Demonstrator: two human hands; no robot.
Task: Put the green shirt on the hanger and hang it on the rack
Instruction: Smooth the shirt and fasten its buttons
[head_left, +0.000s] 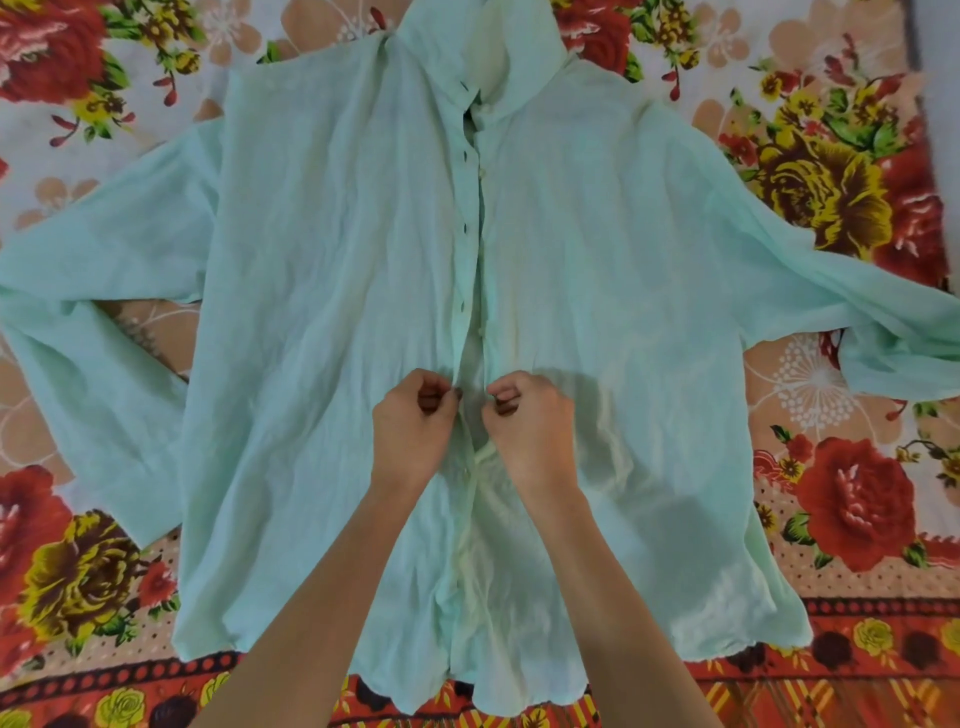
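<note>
Both my grips pinch the green shirt (322, 270), spread flat on the floral bedsheet (841, 171); left grip (410, 415) on the placket's (470, 291) left edge, right grip (530, 415) on its right; tugging apart too hard could, I judge, pop a button (459, 307) or bunch the thin cloth.

We find the pale green, long-sleeved thin-fabric button shirt (311, 312) spread flat and front up on the flower-printed cloth bed cover (857, 509). Its collar is at the far end and its hem at the near end. One sleeve reaches out to the left, the other to the right. Our left hand (408, 421) and right hand (530, 418) sit just beside each other at mid-shirt. Each pinches its own side of the front opening, and our forearms cross the near half.
</note>
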